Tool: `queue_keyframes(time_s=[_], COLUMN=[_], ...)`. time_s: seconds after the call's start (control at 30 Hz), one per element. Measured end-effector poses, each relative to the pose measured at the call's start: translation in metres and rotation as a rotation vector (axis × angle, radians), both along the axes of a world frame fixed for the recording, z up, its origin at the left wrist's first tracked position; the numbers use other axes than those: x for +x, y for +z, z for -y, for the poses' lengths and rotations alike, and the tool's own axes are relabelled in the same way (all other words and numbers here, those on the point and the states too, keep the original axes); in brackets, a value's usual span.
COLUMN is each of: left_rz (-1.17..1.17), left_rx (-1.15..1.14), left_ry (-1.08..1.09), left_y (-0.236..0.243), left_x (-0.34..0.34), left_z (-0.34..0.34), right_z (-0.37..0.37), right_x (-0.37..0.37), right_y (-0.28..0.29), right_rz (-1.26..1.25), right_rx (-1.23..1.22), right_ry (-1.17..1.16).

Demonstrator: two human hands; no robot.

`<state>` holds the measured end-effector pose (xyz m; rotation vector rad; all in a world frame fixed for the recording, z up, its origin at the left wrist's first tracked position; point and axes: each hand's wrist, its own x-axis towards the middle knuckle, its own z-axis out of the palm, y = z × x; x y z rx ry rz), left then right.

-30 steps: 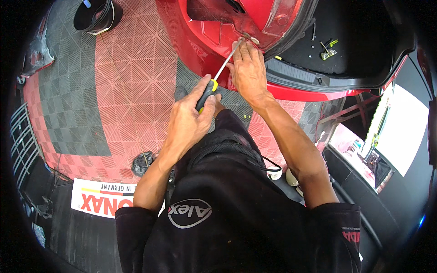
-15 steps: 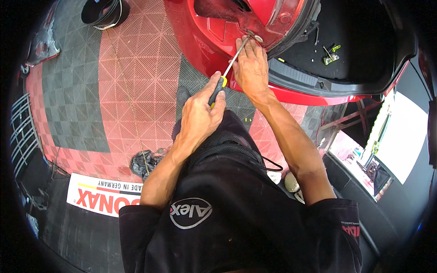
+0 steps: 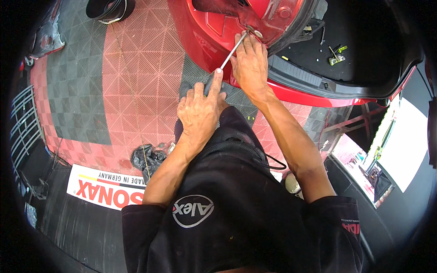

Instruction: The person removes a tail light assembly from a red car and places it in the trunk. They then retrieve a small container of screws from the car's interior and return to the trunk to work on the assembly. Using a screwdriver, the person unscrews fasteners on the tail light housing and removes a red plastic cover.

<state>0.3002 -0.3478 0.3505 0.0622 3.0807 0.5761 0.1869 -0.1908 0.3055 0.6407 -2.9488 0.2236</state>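
Note:
My left hand [image 3: 199, 113] is wrapped around the dark handle of a screwdriver [image 3: 231, 54], its index finger stretched forward along the handle. The long metal shaft slants up to a recess beside a small pale round piece [image 3: 258, 34] in the red car body [image 3: 205, 38]. What the tip touches is too small to make out. Flat on the red panel next to the tip lies my right hand [image 3: 250, 66], fingers extended and partly alongside the shaft. Most of the handle is hidden under my left hand.
Right of my hands is the open black trunk [image 3: 364, 50] with a small yellow-green tool [image 3: 337, 59] inside. A black bucket [image 3: 109, 10] stands far left on red and grey floor tiles [image 3: 136, 68]. A black plastic bag [image 3: 148, 159] and a white banner [image 3: 107, 186] lie lower left.
My left hand has turned over the screwdriver handle, so its back faces up and the index finger points along it; the yellow on the handle is now covered. My right hand stays put.

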Motion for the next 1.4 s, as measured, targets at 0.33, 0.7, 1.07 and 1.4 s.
queue_keyframes(time_s=[0.33,0.7,1.07,1.4], left_rz=[-0.08,-0.028,0.172,0.984], left_rx=[-0.038,0.237,0.828,1.906], left_ry=[0.011,0.004,0.234,0.754], left_y=[-0.011,-0.012,-0.018,-0.025], left_x=[-0.006,-0.015,-0.011,-0.024], left_z=[-0.004,0.004,0.025,0.032], right_z=[0.0,-0.001,0.002,0.002], right_x=[0.001,0.003,0.004,0.008], right_y=[-0.001,-0.007,-0.006,0.0], right_rz=[0.032,0.0,-0.004,-0.01], right_rx=[0.008,-0.02,-0.024,-0.063], right_ry=[-0.002,0.004,-0.045,-0.031])
